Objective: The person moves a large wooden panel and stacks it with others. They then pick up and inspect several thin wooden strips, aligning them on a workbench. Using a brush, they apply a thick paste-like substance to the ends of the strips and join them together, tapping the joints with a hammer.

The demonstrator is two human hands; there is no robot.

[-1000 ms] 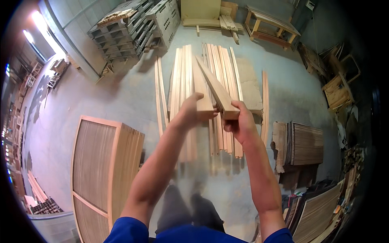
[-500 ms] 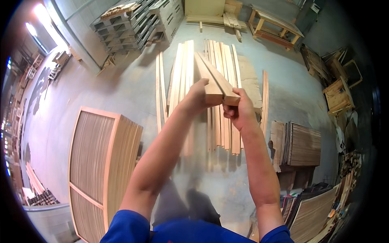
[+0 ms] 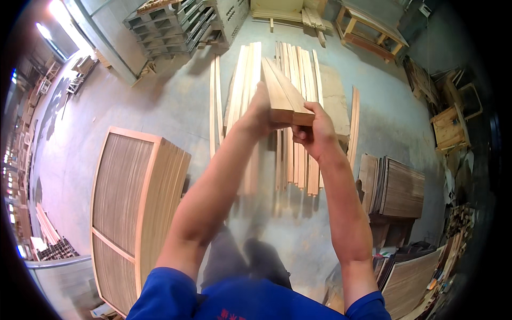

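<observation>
Two pale wooden planks, a left plank (image 3: 278,97) and a right plank (image 3: 300,106), are held up side by side with their cut ends toward me. Their long edges touch, and both stretch away from me over the floor. My left hand (image 3: 258,111) is closed on the outer side of the left plank, its fingers partly hidden under the wood. My right hand (image 3: 318,131) grips the right plank near its end, thumb on top and fingers curled beneath. Below lie long wooden strips (image 3: 296,169) in rows.
A tall stack of framed panels (image 3: 118,186) stands at my left. Grey pallets (image 3: 165,33) are piled at the far left, and a wooden table frame (image 3: 368,33) stands at the far right. Dark panels (image 3: 401,186) lean at my right. Cardboard (image 3: 335,101) lies under the strips.
The gap between the two planks has closed, so their edges now meet. Both hands have risen slightly in view, and the floor scene has shifted a little.
</observation>
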